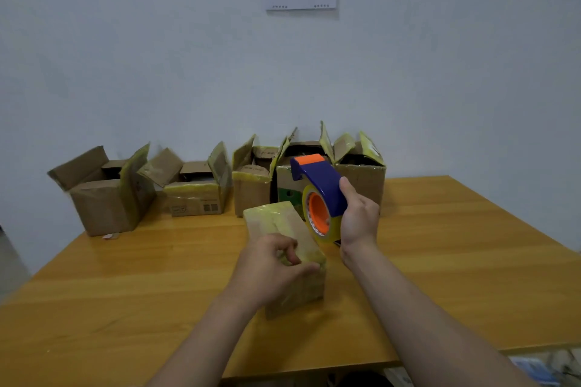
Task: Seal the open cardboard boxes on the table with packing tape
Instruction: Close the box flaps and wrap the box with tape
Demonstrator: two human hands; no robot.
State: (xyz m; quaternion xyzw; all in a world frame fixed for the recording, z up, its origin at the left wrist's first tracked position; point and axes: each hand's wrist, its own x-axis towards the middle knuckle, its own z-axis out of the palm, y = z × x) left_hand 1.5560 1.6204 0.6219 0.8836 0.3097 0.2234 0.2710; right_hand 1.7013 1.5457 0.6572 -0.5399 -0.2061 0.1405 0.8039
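Glossy wooden table (132,286), tape-wrapped rectangular box (283,226).

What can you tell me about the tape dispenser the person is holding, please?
The tape dispenser has a dark blue plastic body with an orange tip at its upper far end and an orange hub holding a roll of yellowish clear tape. The right hand grips it from the right side, lifted off the table, roll facing left. It sits just right of the small closed box, which the left hand steadies; whether they touch is unclear.
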